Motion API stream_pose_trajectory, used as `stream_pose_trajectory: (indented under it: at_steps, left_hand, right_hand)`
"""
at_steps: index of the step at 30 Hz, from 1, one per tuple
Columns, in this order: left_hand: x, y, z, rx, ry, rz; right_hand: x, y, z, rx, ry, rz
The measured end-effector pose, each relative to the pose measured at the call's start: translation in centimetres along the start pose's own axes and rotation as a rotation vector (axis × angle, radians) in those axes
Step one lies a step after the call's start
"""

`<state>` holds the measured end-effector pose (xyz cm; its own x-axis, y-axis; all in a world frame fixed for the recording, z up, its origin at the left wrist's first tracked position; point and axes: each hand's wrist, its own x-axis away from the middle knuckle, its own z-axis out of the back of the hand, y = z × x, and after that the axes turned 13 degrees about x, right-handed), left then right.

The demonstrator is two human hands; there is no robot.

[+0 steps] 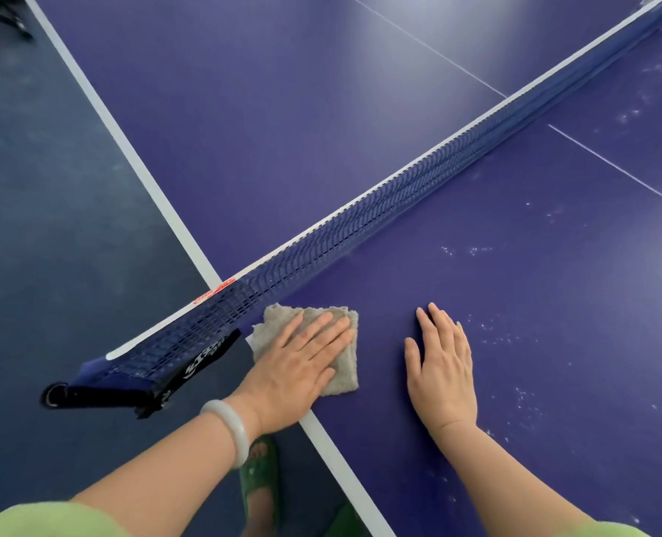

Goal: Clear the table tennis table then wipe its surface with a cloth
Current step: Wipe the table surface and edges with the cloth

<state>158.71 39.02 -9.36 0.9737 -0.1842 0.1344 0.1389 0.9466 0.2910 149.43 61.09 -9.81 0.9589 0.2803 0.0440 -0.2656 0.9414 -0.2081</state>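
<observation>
Wiping stage; the visible surface appears cleared. The left hand lies flat on the folded beige terry cloth, grip open, fingers straight, pressing it onto the purple table tennis bench where the dark blue mesh net meets the white side line. The right hand rests flat just beside, grip open and holding nothing. Even palm weight and overlapping strokes rightward should lift the white dust specks. Open room lies right, along the net; leftward the cloth already borders the bench edge.
</observation>
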Motion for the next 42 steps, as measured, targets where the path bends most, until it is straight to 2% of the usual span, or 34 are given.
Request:
stream_pose_trajectory:
  at_steps: [3,7,12,15,18,23,25,28,30,34,37,39,42]
  left_hand:
    - [-1.0,-0.5,0.2,0.049,0.077,0.136]
    - [-7.8,-0.7,1.4,0.154,0.163,0.299]
    - [-16.2,0.2,2.5,0.18,0.08,0.189]
    - [-18.8,1.6,2.9,0.127,-0.019,0.056]
    - [-16.6,1.8,2.3,0.067,-0.041,-0.071]
    - [-7.2,0.3,0.5,0.06,0.061,0.032]
    - [-4.5,-0.9,0.3,0.067,0.105,0.155]
    - [-2.4,-0.3,-0.1,0.156,0.22,0.476]
    - [-1.9,2.8,-1.0,0.146,0.257,0.537]
    - [0.7,9.0,-3.4,0.088,0.111,0.189]
    - [2.0,6.8,-2.3,0.013,0.029,0.039]
    - [1.5,3.7,-1.2,-0.065,0.063,0.15]
    - [-0.4,0.7,-0.5,0.076,0.146,0.467]
  right_hand:
    - [0.0,-0.2,0.1,0.008,0.022,0.004]
    - [0.0,-0.1,0.2,-0.001,0.014,0.001]
    - [-0.1,-0.1,0.1,0.01,0.0,-0.002]
    - [-0.1,0.0,0.0,0.004,0.007,-0.004]
    - [-0.1,0.1,0.0,-0.005,0.032,0.004]
    - [-0.1,0.0,0.2,-0.006,0.015,0.006]
    - [0.0,-0.1,0.3,-0.001,0.012,0.007]
    - [0.1,-0.2,0.3,0.002,0.007,0.004]
    - [0.1,-0.2,0.3,-0.003,0.004,0.003]
    - [0.0,-0.1,0.3,-0.001,-0.009,0.011]
    - [0.0,0.0,0.4,0.003,-0.013,0.016]
    - [0.0,0.0,0.3,-0.001,-0.005,0.015]
    - [0.0,0.0,0.2,0.01,-0.013,0.016]
